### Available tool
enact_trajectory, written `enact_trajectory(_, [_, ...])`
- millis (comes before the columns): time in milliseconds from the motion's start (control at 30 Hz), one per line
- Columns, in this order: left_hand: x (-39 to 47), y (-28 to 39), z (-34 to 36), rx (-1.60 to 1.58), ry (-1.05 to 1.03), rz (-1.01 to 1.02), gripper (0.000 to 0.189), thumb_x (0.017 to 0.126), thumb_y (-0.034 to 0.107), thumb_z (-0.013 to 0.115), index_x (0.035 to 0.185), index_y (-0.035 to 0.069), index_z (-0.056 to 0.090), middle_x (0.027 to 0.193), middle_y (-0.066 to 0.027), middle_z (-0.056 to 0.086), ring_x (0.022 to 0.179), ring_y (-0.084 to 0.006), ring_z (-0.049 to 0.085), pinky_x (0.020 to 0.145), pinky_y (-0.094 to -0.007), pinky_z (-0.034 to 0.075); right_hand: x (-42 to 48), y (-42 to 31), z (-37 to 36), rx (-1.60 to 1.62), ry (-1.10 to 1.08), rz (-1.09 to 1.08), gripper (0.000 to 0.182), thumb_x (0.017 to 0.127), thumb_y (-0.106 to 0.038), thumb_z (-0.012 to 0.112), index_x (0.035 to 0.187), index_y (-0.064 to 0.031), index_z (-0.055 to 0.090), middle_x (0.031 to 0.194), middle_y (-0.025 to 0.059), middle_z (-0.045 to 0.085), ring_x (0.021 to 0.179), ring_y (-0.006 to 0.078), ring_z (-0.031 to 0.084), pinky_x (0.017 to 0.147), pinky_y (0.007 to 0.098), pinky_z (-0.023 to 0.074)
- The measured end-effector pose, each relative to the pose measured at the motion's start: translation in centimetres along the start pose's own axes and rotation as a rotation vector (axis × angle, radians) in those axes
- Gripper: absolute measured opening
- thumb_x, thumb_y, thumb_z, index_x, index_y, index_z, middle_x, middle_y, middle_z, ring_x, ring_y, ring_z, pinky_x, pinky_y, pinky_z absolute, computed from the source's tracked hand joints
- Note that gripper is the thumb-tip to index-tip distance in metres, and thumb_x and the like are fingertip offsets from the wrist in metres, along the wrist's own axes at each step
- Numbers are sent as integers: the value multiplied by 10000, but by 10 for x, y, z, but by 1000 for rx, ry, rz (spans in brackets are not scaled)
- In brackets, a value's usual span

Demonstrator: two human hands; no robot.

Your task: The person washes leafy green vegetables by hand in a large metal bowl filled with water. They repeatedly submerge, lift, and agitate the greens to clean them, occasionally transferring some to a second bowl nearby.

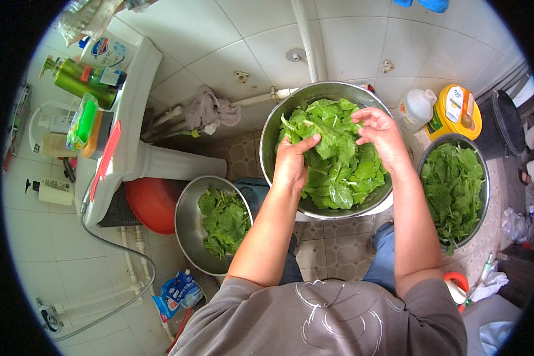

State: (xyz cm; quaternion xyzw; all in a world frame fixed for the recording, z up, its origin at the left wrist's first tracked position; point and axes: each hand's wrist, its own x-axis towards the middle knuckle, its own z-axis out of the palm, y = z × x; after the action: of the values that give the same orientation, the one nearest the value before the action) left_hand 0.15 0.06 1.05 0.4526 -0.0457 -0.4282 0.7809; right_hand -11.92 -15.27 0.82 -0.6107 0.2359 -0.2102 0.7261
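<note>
A large steel basin [267, 147] full of wet leafy greens [338, 178] stands in front of me. Over its left side my left hand [296, 158] pinches a leafy green [336, 138] between thumb and fingers. My right hand [376, 133] is raised over the right side of the basin, its fingers slightly curled beside the leaves; whether it holds a small piece cannot be told. At the lower left, a steel bowl [189, 240] contains a smaller heap of greens [222, 220]. On the right, another metal basin [486, 196] is heaped with greens [451, 191].
A white pedestal sink [133, 93] with bottles and a red comb [104, 160] is on the left. Beneath it leans a red plastic basin [149, 207]. A white jug [416, 109], a yellow tub [456, 113] and a black bucket [500, 124] stand at the back right.
</note>
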Motion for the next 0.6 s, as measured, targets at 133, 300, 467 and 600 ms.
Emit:
enact_trajectory(133, [-1, 3, 0, -13, -63, -11, 394, 758, -40, 605, 1128, 13, 480, 1040, -122, 592, 946, -243, 585, 831, -377, 480, 1, 10, -2, -481, -30, -153, 276, 822, -133, 589, 1069, -11, 582, 1038, 77, 594, 948, 157, 556, 859, 274, 420])
enact_trajectory(300, [2, -7, -4, 101, -88, -5, 359, 759, -32, 604, 1099, 12, 498, 1013, -113, 594, 938, -222, 583, 817, -352, 475, -5, 3, 18, -34, -197, 151, 278, 805, -178, 659, 1005, 6, 605, 911, 58, 628, 859, 113, 563, 798, 252, 432])
enact_trajectory(467, [0, -2, -1, 162, 38, -71, 368, 766, 5, 605, 1117, 18, 497, 1051, -99, 592, 940, -210, 577, 851, -346, 451, 6, 20, 5, -76, 50, -12, 131, 745, -27, 681, 805, -5, 567, 736, 0, 575, 648, 69, 513, 596, 219, 427])
enact_trajectory(600, [9, -10, -12, 250, -3, -151, 428, 825, 195, 612, 1199, 59, 456, 1099, -91, 578, 1088, -219, 497, 950, -383, 352, 4, 13, 11, -280, 173, -145, 143, 727, -32, 687, 800, -18, 565, 700, 11, 562, 616, 67, 505, 560, 221, 423])
